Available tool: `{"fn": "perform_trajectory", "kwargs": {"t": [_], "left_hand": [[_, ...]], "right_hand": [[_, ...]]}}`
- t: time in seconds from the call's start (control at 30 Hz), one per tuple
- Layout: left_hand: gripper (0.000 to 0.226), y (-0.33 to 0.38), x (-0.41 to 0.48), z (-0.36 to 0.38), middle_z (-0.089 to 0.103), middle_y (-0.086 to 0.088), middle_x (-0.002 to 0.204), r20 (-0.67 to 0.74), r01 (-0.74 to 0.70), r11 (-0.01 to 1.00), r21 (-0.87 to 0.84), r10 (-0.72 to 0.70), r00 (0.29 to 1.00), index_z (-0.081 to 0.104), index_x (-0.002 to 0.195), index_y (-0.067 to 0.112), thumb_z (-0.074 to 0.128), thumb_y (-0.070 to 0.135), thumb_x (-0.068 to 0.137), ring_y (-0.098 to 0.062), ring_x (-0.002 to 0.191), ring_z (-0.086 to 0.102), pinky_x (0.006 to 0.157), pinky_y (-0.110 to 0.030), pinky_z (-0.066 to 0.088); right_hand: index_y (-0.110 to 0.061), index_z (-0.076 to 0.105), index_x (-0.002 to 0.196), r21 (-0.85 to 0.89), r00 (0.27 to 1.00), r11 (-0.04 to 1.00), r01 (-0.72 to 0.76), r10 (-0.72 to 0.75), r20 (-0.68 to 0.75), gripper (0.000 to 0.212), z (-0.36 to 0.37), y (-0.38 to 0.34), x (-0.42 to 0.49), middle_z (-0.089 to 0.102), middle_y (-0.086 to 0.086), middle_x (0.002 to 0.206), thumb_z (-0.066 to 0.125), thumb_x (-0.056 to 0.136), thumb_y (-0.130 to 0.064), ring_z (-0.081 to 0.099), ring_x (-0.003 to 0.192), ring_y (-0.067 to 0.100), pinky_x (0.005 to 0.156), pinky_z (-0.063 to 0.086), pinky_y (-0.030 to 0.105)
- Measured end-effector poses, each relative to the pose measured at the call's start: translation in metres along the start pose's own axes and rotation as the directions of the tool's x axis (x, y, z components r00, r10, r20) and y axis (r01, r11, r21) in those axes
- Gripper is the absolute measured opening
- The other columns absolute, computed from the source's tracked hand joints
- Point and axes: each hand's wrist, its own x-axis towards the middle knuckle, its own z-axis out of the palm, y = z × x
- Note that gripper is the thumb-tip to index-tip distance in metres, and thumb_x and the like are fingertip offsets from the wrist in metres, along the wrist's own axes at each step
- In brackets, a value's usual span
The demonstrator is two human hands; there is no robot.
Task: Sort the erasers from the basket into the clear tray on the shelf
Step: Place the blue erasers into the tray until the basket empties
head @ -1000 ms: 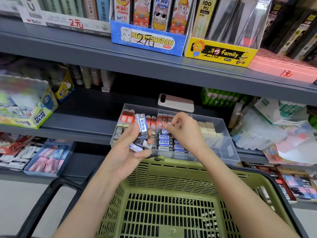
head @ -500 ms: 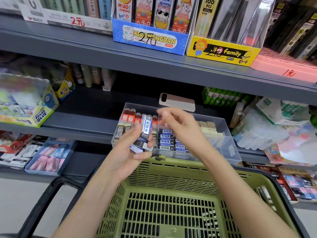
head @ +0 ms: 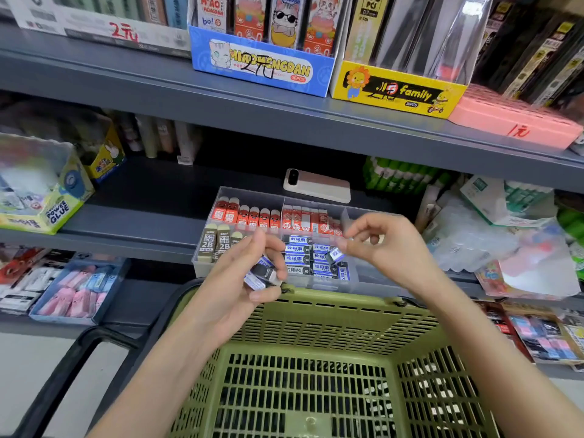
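Left hand [head: 234, 279] grips several light, stiff erasers [head: 264, 275]; right hand [head: 388, 248] pinches a single eraser [head: 334, 256] by its sides above the clear tray [head: 249, 192].

You have a single view, worn on your head and aimed forward and down. It faces the shelving nearly head-on. The upper shelf [head: 284, 118] runs across the top of the picture, slanting down to the right, and the green basket [head: 347, 306] fills the bottom, right beneath you. The clear tray [head: 252, 195] sits at centre, close in, with your left hand [head: 234, 286] and right hand [head: 392, 248] just before it. Your forearms [head: 164, 374] enter from the bottom corners. The wide lens bends the edges.
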Motion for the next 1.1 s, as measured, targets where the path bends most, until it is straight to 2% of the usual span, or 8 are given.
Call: {"fn": "perform_trajectory", "kwargs": {"t": [0.13,0.27,0.4,0.6,0.7,0.83,0.97,1.1], "left_hand": [[0.032,-0.001,-0.003,0.009,0.057,-0.005,0.066,-0.043,-0.008,0.998,-0.056,0.006,0.999,0.071,0.074,0.012,0.058,0.04,0.082,-0.013,0.061,0.046,0.037,-0.015,0.033],[0.025,0.001,-0.006,0.015,0.058,-0.005,0.07,-0.117,0.004,0.946,-0.324,-0.044,0.992,0.07,0.067,0.008,0.058,0.024,0.081,-0.013,0.062,0.055,0.04,-0.015,0.036],[0.022,0.003,-0.005,0.016,0.061,-0.008,0.075,-0.169,0.01,0.862,-0.507,-0.111,0.979,0.07,0.066,0.003,0.058,0.016,0.079,-0.018,0.064,0.061,0.045,-0.018,0.043],[0.022,0.003,-0.006,0.019,0.071,-0.017,0.095,-0.219,0.005,0.882,-0.471,-0.122,0.968,0.072,0.073,0.001,0.06,0.018,0.078,-0.034,0.093,0.069,0.053,-0.025,0.055],[0.023,0.003,-0.006,0.018,0.069,-0.02,0.108,-0.202,0.009,0.881,-0.473,-0.118,0.972,0.073,0.081,-0.001,0.058,0.017,0.083,-0.037,0.101,0.067,0.055,-0.026,0.056],[0.021,0.003,-0.006,0.018,0.069,-0.019,0.11,-0.199,-0.012,0.897,-0.443,-0.085,0.976,0.067,0.092,0.001,0.053,0.016,0.087,-0.035,0.102,0.067,0.052,-0.023,0.055],[0.02,0.002,-0.006,0.017,0.07,-0.016,0.107,-0.215,-0.043,0.89,-0.454,-0.063,0.975,0.061,0.096,0.004,0.052,0.016,0.082,-0.031,0.097,0.069,0.048,-0.019,0.052],[0.026,0.001,-0.006,0.016,0.071,-0.015,0.105,-0.233,-0.067,0.885,-0.46,-0.047,0.971,0.058,0.1,0.004,0.054,0.013,0.077,-0.031,0.094,0.07,0.046,-0.018,0.051]], "right_hand": [[-0.03,0.062,0.061,-0.007,0.998,1.0,-0.001,0.001,-0.063,0.02,0.023,0.014,-0.01,0.067,-0.01,0.07,0.08,0.069,-0.029,0.057,0.067,0.003,0.068,0.044,0.028],[-0.029,0.061,0.061,-0.034,0.999,0.999,0.023,-0.024,-0.033,0.02,0.036,0.015,-0.014,0.066,-0.011,0.067,0.077,0.071,-0.033,0.057,0.069,0.006,0.083,0.043,0.038],[-0.031,0.057,0.056,-0.165,0.997,0.985,0.052,-0.061,-0.047,0.026,0.036,0.019,-0.015,0.061,-0.018,0.066,0.076,0.073,-0.037,0.049,0.079,0.009,0.085,0.038,0.037],[-0.026,0.068,0.062,-0.248,0.991,0.96,0.132,-0.131,0.022,0.024,0.031,0.028,-0.013,0.06,-0.018,0.084,0.067,0.083,-0.037,0.049,0.093,0.016,0.089,0.034,0.039],[-0.019,0.075,0.075,-0.326,0.971,0.924,0.199,-0.232,-0.064,0.026,0.03,0.024,-0.017,0.065,-0.012,0.091,0.06,0.089,-0.035,0.05,0.095,0.019,0.081,0.028,0.033],[-0.024,0.072,0.078,-0.053,0.941,0.959,0.277,-0.282,-0.19,0.03,0.041,-0.013,-0.034,0.063,-0.016,0.081,0.055,0.084,-0.048,0.051,0.086,0.008,0.083,0.036,0.03],[-0.027,0.07,0.069,-0.046,0.971,0.979,0.196,-0.201,-0.13,0.033,0.063,-0.037,-0.046,0.062,-0.016,0.065,0.054,0.081,-0.053,0.051,0.072,0.002,0.074,0.038,0.025],[-0.022,0.072,0.076,0.197,0.993,0.974,0.115,-0.108,-0.047,0.019,0.076,-0.039,-0.048,0.067,-0.012,0.07,0.064,0.085,-0.037,0.05,0.067,0.005,0.07,0.044,0.031]]}}
